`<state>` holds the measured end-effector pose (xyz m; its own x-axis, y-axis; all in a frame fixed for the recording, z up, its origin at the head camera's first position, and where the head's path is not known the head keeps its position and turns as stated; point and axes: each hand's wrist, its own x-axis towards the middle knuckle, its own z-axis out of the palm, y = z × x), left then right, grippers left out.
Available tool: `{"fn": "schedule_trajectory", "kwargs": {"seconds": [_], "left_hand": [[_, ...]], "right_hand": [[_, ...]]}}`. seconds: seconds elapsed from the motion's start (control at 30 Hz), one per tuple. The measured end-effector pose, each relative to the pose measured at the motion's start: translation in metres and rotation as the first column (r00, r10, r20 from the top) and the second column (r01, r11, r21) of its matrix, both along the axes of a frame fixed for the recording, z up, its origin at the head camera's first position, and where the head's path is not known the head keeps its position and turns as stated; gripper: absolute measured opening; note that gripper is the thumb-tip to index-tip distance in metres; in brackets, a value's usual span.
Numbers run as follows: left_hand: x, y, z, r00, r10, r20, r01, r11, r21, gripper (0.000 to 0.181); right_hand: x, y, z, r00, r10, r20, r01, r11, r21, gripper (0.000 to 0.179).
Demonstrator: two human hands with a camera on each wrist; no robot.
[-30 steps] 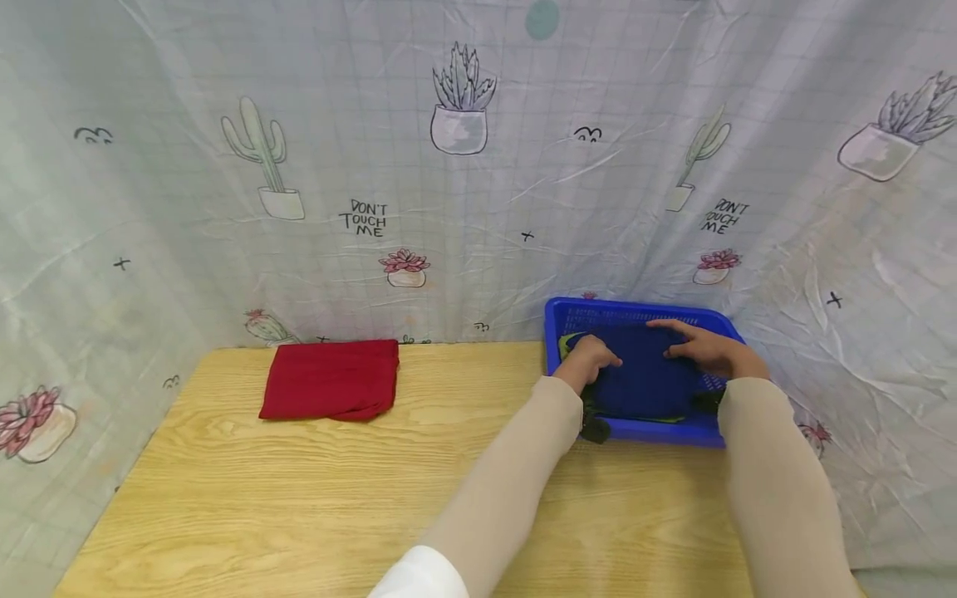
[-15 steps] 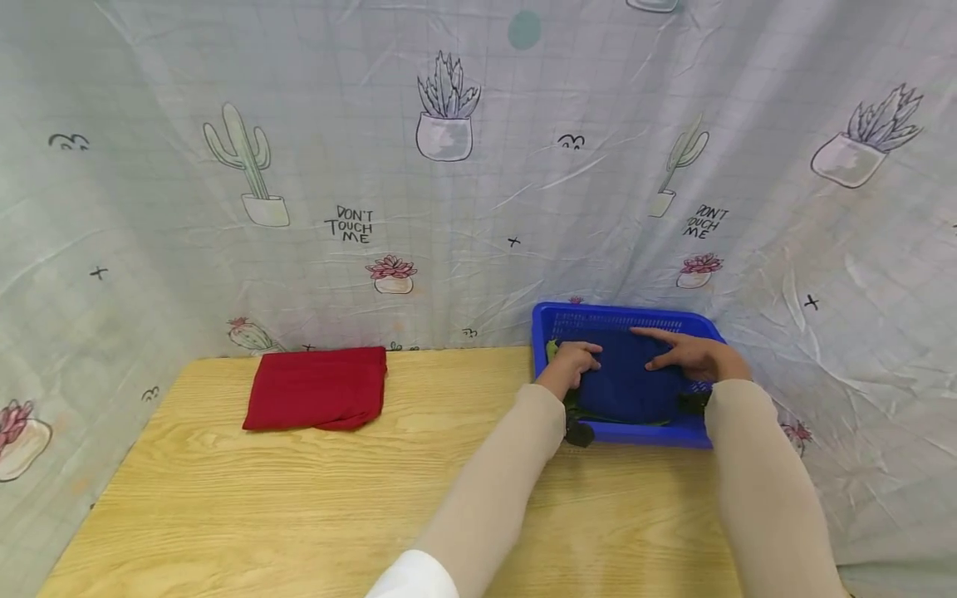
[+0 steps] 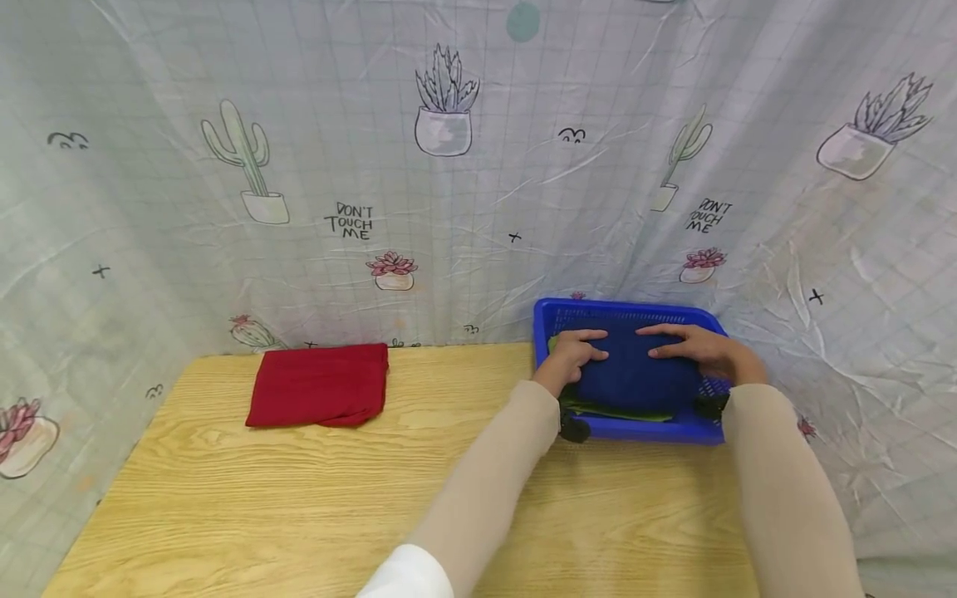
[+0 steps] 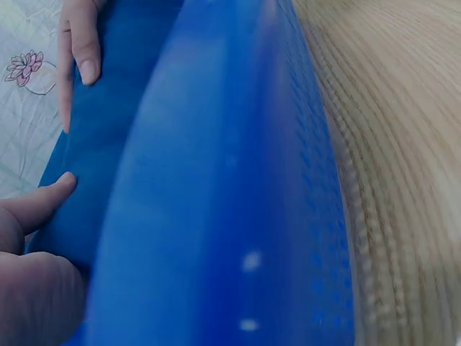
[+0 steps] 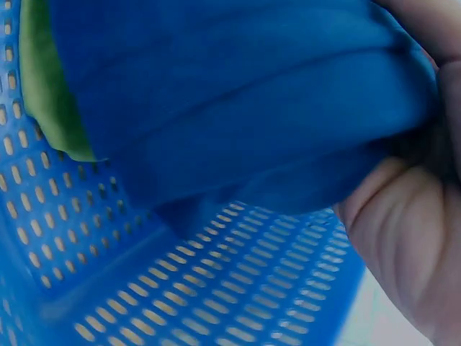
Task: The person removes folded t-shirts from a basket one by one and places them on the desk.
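Observation:
A folded dark blue cloth [image 3: 635, 370] lies in the blue plastic basket [image 3: 628, 430], over a green cloth [image 3: 620, 412] whose front edge shows. My left hand [image 3: 570, 357] holds the dark blue cloth at its left side, thumb and index finger on top. At its right side my right hand [image 3: 703, 347] grips the same cloth, whose edge runs between fingers and palm in the right wrist view. Some fingers of both hands are hidden. In the left wrist view the basket wall [image 4: 216, 180] hides much of the cloth.
A folded red cloth [image 3: 317, 386] lies at the back left of the wooden table [image 3: 299, 507]. Printed curtains [image 3: 478, 191] hang behind the table and at both sides. The basket stands at the back right, close to the curtain.
The dark blue cloth has shifted slightly toward the back of the basket, baring more of the green cloth at the front. Both hands stay on its sides; the head view has turned a little.

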<state>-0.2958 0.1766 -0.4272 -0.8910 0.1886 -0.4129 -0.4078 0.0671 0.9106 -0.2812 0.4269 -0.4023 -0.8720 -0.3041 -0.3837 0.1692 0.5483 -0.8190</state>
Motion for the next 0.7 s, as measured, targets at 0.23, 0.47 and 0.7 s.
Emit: {"fn": "schedule_trajectory", "kwargs": {"seconds": [0.23, 0.47, 0.7], "left_hand": [[-0.010, -0.007, 0.005, 0.993, -0.106, -0.056, 0.104, 0.994, -0.037, 0.038], [-0.021, -0.013, 0.010, 0.987, -0.141, -0.082, 0.141, 0.990, -0.012, 0.041], [-0.024, -0.026, 0.015, 0.978, -0.158, -0.139, 0.167, 0.984, 0.058, 0.043]], "right_hand": [[0.002, -0.003, 0.022, 0.991, 0.098, -0.086, -0.089, 0.990, 0.109, 0.061], [0.006, -0.007, 0.036, 0.985, 0.098, -0.145, -0.079, 0.988, 0.130, 0.053], [0.010, -0.014, 0.044, 0.963, 0.119, -0.242, -0.091, 0.988, 0.123, 0.056]]}}
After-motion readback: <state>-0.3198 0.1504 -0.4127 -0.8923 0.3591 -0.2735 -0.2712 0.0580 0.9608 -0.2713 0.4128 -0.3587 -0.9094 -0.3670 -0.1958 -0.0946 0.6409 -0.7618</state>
